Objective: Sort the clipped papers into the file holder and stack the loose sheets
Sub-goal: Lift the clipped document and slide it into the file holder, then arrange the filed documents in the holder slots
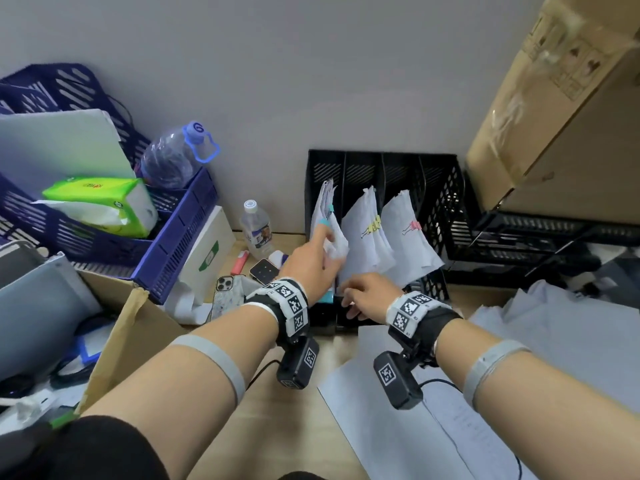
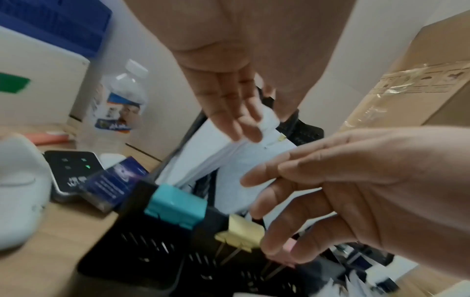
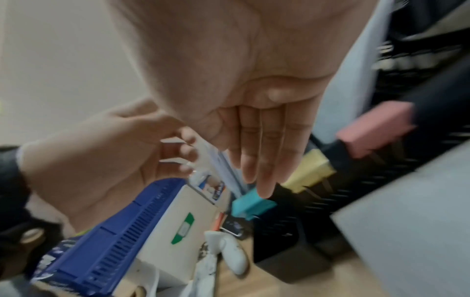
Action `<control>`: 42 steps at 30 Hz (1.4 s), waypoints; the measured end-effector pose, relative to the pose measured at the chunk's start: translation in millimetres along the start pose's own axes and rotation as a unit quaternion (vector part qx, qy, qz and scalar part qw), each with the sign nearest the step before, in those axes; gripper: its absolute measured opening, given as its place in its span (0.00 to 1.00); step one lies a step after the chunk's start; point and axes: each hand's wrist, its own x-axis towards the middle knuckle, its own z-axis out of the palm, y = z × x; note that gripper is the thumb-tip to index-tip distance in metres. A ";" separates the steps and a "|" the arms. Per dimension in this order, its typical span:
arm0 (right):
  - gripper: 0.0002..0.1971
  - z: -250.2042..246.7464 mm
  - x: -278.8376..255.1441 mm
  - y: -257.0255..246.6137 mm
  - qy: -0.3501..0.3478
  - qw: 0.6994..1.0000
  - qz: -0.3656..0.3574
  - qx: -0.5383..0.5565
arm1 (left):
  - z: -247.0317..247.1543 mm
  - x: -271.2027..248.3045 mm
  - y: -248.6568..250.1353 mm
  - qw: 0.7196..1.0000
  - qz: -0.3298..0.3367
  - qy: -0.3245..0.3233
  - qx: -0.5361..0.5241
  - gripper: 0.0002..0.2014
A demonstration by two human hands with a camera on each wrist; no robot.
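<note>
head view: left hand (image 1: pixel 313 258) fingers pinching clipped papers (image 1: pixel 327 216) in file holder (image 1: pixel 446 202); right hand (image 1: pixel 367 294) fingers straight, pressed together, teal clip (image 3: pixel 251 205) at fingertips.

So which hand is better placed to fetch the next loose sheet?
Probably the right hand: it holds nothing and hovers nearest the loose sheets, while the left hand grips the blue-clipped papers in the file holder.
</note>
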 end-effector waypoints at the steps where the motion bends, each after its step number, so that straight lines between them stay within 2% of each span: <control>1: 0.13 -0.8 -7.3 11.3 0.006 1.000 0.010 0.003 | 7.3 -4.5 3.2 0.999 0.007 0.000 -0.033 0.14; 3: 0.13 -3.3 -23.0 38.8 0.037 0.999 0.030 -0.010 | 25.0 -12.3 12.3 0.998 0.011 -0.025 -0.058 0.15; 6: 0.14 -7.1 -51.2 89.3 0.075 0.992 0.081 -0.054 | 63.7 -24.1 25.0 0.987 -0.005 -0.148 -0.066 0.19; 9: 0.15 -8.4 -79.6 148.2 0.075 0.982 0.160 -0.074 | 117.5 -37.0 27.2 0.944 -0.080 -0.304 -0.104 0.16; 12: 0.16 -8.6 -106.0 200.5 0.089 0.962 0.241 -0.092 | 172.5 -49.6 22.4 0.902 -0.174 -0.372 -0.132 0.15; 16: 0.18 -2.3 -131.7 242.8 0.059 0.948 0.302 -0.085 | 227.7 -59.6 25.5 0.898 -0.186 -0.384 -0.106 0.29; 18: 0.20 2.4 -137.9 254.4 0.046 0.950 0.297 -0.081 | 244.8 -58.9 29.6 0.897 -0.209 -0.367 -0.128 0.29; 20: 0.18 4.3 -139.9 262.3 0.047 0.954 0.282 -0.092 | 256.5 -55.0 33.4 0.897 -0.232 -0.349 -0.141 0.23; 22: 0.17 3.1 -140.3 267.7 0.051 0.955 0.276 -0.093 | 264.5 -50.8 36.1 0.907 -0.202 -0.355 -0.105 0.14; 25: 0.19 -2.1 -138.6 272.5 0.062 0.957 0.271 -0.080 | 272.2 -48.3 37.4 0.925 -0.146 -0.349 -0.026 0.16; 28: 0.18 -8.9 -137.2 278.4 0.088 0.960 0.263 -0.052 | 272.6 -46.5 41.7 0.942 -0.105 -0.318 0.012 0.07; 29: 0.18 -11.6 -136.9 280.2 0.100 0.959 0.263 -0.044 | 271.4 -45.6 43.0 0.944 -0.096 -0.313 0.029 0.08; 31: 0.17 -16.6 -136.1 282.3 0.119 0.956 0.269 -0.026 | 268.7 -43.1 44.8 0.945 -0.090 -0.309 0.065 0.11; 34: 0.16 -21.0 -132.6 281.6 0.115 0.956 0.270 -0.015 | 263.1 -39.6 46.4 0.941 -0.087 -0.309 0.109 0.08; 38: 0.16 -20.9 -125.1 280.5 0.096 0.958 0.268 -0.021 | 252.3 -36.0 48.3 0.932 -0.045 -0.319 0.166 0.08; 42: 0.17 -21.9 -118.5 275.1 0.087 0.960 0.264 -0.039 | 235.0 -33.9 44.3 0.925 -0.002 -0.302 0.231 0.10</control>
